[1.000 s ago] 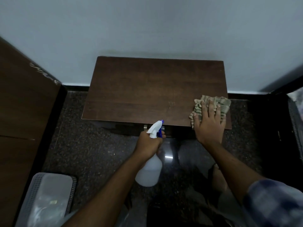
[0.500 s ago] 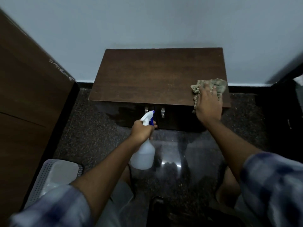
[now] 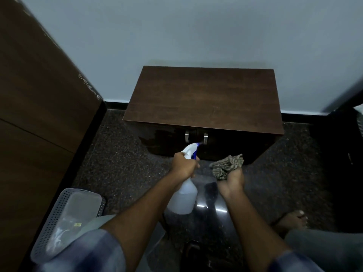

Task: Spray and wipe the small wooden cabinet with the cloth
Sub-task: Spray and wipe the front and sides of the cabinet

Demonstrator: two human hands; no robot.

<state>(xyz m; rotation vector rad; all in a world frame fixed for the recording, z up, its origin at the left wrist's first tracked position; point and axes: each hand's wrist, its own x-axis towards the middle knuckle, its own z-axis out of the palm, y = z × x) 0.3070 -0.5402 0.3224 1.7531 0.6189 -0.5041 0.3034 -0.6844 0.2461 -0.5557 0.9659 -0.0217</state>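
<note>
The small dark wooden cabinet point(image 3: 204, 99) stands against the pale wall, with two metal door handles point(image 3: 196, 136) on its front. My left hand point(image 3: 183, 163) grips a white spray bottle point(image 3: 184, 195) by the neck; its blue-tipped nozzle points at the cabinet front just below the handles. My right hand point(image 3: 231, 178) holds a bunched striped cloth point(image 3: 227, 165) in the air in front of the lower right door, off the cabinet. A wet-looking patch shows on the left door.
A tall brown wooden panel point(image 3: 39, 107) rises at the left. A grey perforated plastic basket point(image 3: 64, 222) sits on the dark speckled floor at lower left. My bare foot point(image 3: 290, 220) rests at lower right. Dark furniture edges the right side.
My right hand lifted the cloth off the cabinet top's right corner and brought it down in front of the doors. The view pulled back, showing more of the cabinet front.
</note>
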